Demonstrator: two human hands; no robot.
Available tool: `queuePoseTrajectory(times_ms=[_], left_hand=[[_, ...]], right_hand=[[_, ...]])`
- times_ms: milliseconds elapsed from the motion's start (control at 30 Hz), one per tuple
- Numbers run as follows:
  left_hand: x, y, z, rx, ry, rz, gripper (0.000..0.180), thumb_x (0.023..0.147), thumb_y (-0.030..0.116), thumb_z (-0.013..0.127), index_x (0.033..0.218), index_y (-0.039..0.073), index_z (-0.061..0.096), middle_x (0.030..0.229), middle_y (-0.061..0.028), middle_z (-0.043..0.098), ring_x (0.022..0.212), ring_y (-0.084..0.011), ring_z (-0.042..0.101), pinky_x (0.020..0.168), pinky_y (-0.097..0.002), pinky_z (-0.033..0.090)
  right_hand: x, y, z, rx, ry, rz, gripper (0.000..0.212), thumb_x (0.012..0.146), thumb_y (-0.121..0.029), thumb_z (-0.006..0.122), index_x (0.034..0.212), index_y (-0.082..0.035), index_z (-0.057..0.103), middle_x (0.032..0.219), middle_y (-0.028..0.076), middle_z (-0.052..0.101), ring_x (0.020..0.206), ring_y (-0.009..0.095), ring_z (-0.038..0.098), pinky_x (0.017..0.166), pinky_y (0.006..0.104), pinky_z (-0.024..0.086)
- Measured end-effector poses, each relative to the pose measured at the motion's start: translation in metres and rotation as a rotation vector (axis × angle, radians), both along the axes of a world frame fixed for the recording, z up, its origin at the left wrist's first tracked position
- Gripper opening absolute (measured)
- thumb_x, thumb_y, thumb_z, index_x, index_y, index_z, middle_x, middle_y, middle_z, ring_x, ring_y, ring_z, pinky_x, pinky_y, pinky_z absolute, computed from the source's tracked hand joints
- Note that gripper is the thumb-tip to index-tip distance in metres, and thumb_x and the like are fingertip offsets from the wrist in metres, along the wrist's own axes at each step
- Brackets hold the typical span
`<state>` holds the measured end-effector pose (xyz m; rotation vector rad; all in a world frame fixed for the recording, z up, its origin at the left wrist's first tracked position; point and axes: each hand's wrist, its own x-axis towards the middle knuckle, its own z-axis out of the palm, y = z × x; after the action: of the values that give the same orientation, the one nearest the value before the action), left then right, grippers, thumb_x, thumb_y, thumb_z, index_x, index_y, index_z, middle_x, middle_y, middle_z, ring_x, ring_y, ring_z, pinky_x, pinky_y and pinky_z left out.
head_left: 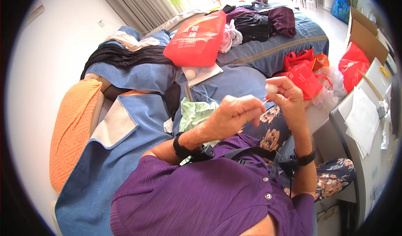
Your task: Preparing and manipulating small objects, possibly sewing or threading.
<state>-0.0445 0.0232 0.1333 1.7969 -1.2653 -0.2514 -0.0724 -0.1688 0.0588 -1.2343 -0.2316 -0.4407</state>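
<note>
The right hand [289, 96] pinches a small white ball [271, 88] above the lap; the left hand [238, 114] bunches its fingers just beside it, and I can't tell what they hold. Keeping the 2 hands close and the pinch light would, I think, steady things. A red bag [199, 41] lies on the blue-covered sofa [247, 75], smaller red bags [302, 80] near its right edge; their contents are hidden.

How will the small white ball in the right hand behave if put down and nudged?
The small white ball looks round, so it would probably roll. Small enough for the right hand to pinch, it's likely light.
</note>
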Motion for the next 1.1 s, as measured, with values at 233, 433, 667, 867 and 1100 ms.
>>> queuePoseTrajectory(times_ms=[233, 433, 667, 867, 1100], left_hand=[[0.039, 0.001, 0.003, -0.164, -0.035, 0.249, 0.015, 0.093, 0.01, 0.054, 0.086, 0.0, 0.064, 0.064, -0.0002, 0.059, 0.058, -0.0033, 0.048, 0.051, -0.0194, 0.036], [0.052, 0.003, -0.026, -0.086, 0.255, 0.329, 0.015, 0.09, 0.008, 0.054, 0.082, 0.0, 0.064, 0.061, -0.0012, 0.059, 0.055, -0.0051, 0.048, 0.051, -0.0228, 0.036], [0.016, -0.005, -0.05, 0.021, 0.536, 0.245, 0.017, 0.092, 0.009, 0.051, 0.095, 0.001, 0.066, 0.064, 0.0009, 0.06, 0.054, -0.0025, 0.042, 0.047, -0.0203, 0.033], [0.004, 0.003, -0.054, 0.199, -0.025, 0.082, 0.023, 0.092, 0.004, 0.048, 0.112, 0.0, 0.06, 0.069, -0.0049, 0.059, 0.065, -0.0126, 0.057, 0.064, -0.0263, 0.045], [0.005, -0.002, -0.021, 0.021, -0.175, 0.192, 0.011, 0.089, 0.0, 0.052, 0.095, 0.0, 0.062, 0.067, -0.0064, 0.059, 0.058, -0.0124, 0.058, 0.054, -0.0254, 0.043]], right_hand=[[-0.004, 0.022, 0.005, -0.458, -0.137, 0.127, 0.022, 0.085, -0.001, 0.059, 0.107, 0.001, 0.062, 0.088, 0.004, 0.055, 0.076, 0.011, 0.059, 0.071, 0.0233, 0.05], [-0.012, 0.033, 0.008, -0.069, -0.019, 0.277, 0.026, 0.088, -0.001, 0.057, 0.114, 0.003, 0.054, 0.092, 0.006, 0.06, 0.08, 0.013, 0.062, 0.075, 0.0246, 0.05], [-0.014, 0.014, 0.008, 0.046, -0.004, 0.177, 0.025, 0.089, -0.006, 0.061, 0.111, 0.003, 0.055, 0.09, 0.005, 0.06, 0.081, 0.012, 0.062, 0.073, 0.0245, 0.049], [-0.005, 0.017, 0.011, 0.283, 0.077, -0.097, 0.015, 0.088, -0.005, 0.059, 0.101, 0.002, 0.054, 0.09, 0.005, 0.058, 0.076, 0.011, 0.06, 0.07, 0.0257, 0.05], [0.005, 0.019, -0.017, -0.227, -0.05, -0.119, 0.024, 0.083, 0.004, 0.053, 0.106, 0.001, 0.057, 0.093, 0.01, 0.053, 0.08, 0.016, 0.061, 0.07, 0.0288, 0.053]])
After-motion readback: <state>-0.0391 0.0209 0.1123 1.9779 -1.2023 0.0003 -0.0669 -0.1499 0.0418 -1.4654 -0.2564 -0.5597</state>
